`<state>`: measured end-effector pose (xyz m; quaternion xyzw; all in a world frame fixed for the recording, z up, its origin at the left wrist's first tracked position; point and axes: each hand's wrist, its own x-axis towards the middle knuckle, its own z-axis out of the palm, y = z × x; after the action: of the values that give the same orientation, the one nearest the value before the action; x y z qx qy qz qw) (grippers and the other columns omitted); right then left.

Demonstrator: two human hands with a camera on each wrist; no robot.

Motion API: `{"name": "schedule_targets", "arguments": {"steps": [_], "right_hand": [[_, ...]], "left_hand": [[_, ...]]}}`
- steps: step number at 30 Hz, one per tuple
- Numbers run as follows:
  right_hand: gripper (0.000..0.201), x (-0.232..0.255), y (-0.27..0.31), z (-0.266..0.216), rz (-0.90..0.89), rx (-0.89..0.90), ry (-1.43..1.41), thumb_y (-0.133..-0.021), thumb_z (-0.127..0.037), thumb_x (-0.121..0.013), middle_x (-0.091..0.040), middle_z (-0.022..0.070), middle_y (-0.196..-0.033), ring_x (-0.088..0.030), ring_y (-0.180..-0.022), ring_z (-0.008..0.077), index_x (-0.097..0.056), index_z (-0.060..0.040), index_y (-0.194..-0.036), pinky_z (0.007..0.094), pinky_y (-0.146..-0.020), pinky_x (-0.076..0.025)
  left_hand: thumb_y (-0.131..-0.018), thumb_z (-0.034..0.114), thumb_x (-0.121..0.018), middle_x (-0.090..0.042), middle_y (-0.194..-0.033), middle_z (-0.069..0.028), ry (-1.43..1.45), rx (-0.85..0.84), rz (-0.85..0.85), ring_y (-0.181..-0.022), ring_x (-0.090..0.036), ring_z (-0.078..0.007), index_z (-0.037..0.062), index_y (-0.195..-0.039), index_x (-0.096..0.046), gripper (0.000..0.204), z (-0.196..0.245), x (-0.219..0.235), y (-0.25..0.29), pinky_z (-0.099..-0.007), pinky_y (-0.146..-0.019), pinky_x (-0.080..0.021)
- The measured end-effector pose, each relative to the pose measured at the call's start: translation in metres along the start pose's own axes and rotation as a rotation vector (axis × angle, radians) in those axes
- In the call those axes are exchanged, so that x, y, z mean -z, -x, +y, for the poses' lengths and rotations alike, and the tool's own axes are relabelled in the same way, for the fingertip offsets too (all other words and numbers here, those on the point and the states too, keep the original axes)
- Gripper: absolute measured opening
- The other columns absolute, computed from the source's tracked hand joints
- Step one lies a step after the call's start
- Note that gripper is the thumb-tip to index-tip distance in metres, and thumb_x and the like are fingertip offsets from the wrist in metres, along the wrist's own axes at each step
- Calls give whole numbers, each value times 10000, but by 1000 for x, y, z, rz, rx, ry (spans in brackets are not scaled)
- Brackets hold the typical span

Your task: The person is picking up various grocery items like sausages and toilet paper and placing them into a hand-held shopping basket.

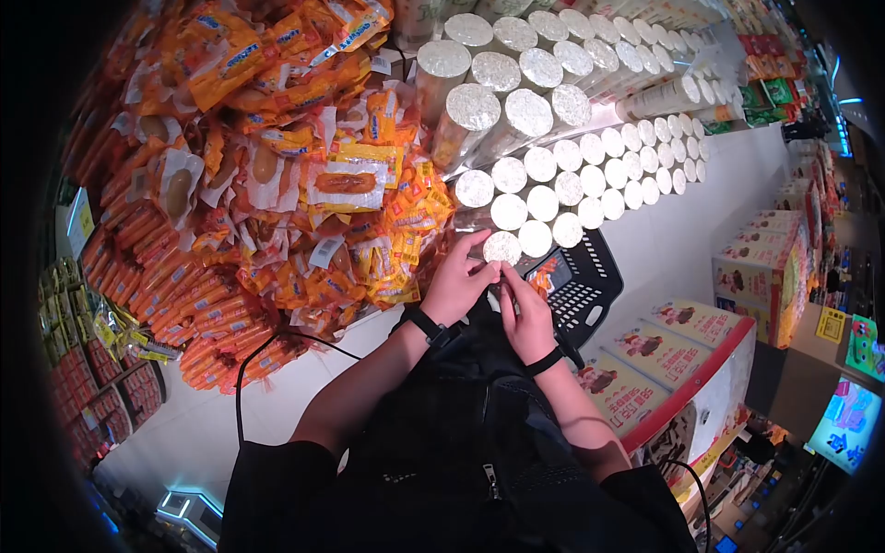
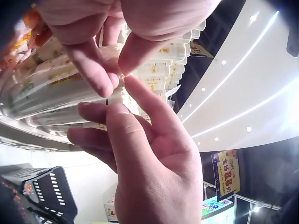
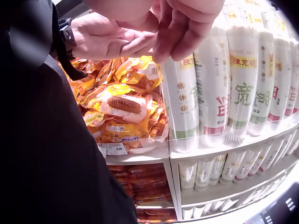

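Both hands meet at the front tube (image 1: 502, 247) in the lower shelf row. Left hand (image 1: 458, 281) curls round its rim; right hand (image 1: 525, 318) pinches beside it. Tube not yet lifted out; basket (image 1: 581, 295) waits below.

hands (image 2: 122, 77) fingertips meeting | white tubes (image 2: 56, 91) behind | black basket (image 2: 44, 191) lower left

Red Chinese characters "陳克明" on a yellow band of the tall white cylindrical noodle packs (image 3: 211, 84), large green character "宽" on a neighbouring pack, "88" with "全场" on the hanging yellow sign (image 2: 227, 173), other print too small.
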<state>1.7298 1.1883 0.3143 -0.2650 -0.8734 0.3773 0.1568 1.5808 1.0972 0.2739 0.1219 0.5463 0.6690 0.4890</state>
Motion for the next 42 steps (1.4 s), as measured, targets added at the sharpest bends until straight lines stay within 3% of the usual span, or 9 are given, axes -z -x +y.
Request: {"name": "schedule_targets", "arguments": {"steps": [1, 4, 10, 19, 23, 33, 36, 39, 42], "right_hand": [[447, 0, 0, 0, -15, -3, -7, -1026, 11, -684, -782, 221, -1150, -794, -1027, 321, -651, -21, -1471, 392, -881, -623], [478, 1, -1, 2, -34, -1, -12, -1010, 26, -691, -778, 233, -1169, -789, -1047, 337, -648, -25, -1483, 394, -888, -620], [517, 4, -1, 4, 30, 41, -26, -991, 30, -672, -748, 229, -1024, -752, -910, 376, -639, -43, -1502, 431, -833, -603], [550, 16, -5, 7, -76, 6, 24, -963, 32, -699, -774, 202, -1029, -764, -899, 345, -659, -77, -1501, 419, -820, -610], [550, 19, -3, 11, -104, 31, 38, -988, -21, -685, -748, 161, -951, -742, -860, 345, -624, -86, -1531, 423, -808, -599], [514, 30, 26, 26, 29, -98, -53, -1022, -71, -650, -756, 156, -987, -754, -880, 340, -601, -98, -1533, 431, -810, -608], [377, 39, 53, 79, 64, -210, 74, -1029, -157, -683, -764, 195, -1107, -745, -1026, 390, -670, -36, -1386, 464, -928, -603], [581, 59, 100, 135, -22, -424, 315, -988, -322, -769, -676, 269, -1254, -661, -1189, 451, -600, 12, -1433, 511, -1051, -541], [748, 71, 153, 194, -163, -571, 526, -912, -443, -833, -646, 248, -1312, -651, -1200, 448, -559, -29, -1471, 518, -1031, -551]], "left_hand": [[-1067, 2, -660, -634, -1374, -167, -23, 4, -14, -1079, -728, -180, -32, -1585, -405, 579, 1, 0, 0, -327, -930, -645], [-1071, 44, -669, -709, -1191, -140, -14, -86, 29, -976, -751, -155, -9, -1582, -417, 573, -10, -2, -3, -277, -843, -604], [-1047, 2, -669, -699, -1220, -144, -80, -88, 43, -995, -753, -166, -12, -1579, -415, 589, -7, -5, -1, -282, -842, -604], [-1080, 29, -635, -703, -1243, -151, -91, -132, 35, -973, -759, -172, -13, -1573, -419, 539, -10, -3, -3, -277, -869, -606], [-1131, 100, -587, -720, -1127, -124, -91, -49, 92, -931, -747, -146, -22, -1521, -482, 421, 1, -6, -4, -297, -846, -632], [-1132, 121, -599, -646, -1057, -86, -103, -78, 133, -878, -742, -166, -33, -1501, -509, 409, -3, -10, -3, -332, -829, -657], [-1131, 138, -608, -646, -1094, -84, -58, -85, 99, -893, -739, -164, -39, -1505, -511, 425, -2, -8, -2, -333, -832, -660], [-1130, 156, -615, -658, -1178, -95, -51, -75, 124, -922, -738, -159, -33, -1499, -506, 429, -5, -10, -2, -327, -827, -660], [-1121, 147, -629, -651, -1193, -86, -54, -56, 253, -896, -717, -136, 9, -1506, -489, 432, -7, -14, 0, -293, -767, -634]]}}
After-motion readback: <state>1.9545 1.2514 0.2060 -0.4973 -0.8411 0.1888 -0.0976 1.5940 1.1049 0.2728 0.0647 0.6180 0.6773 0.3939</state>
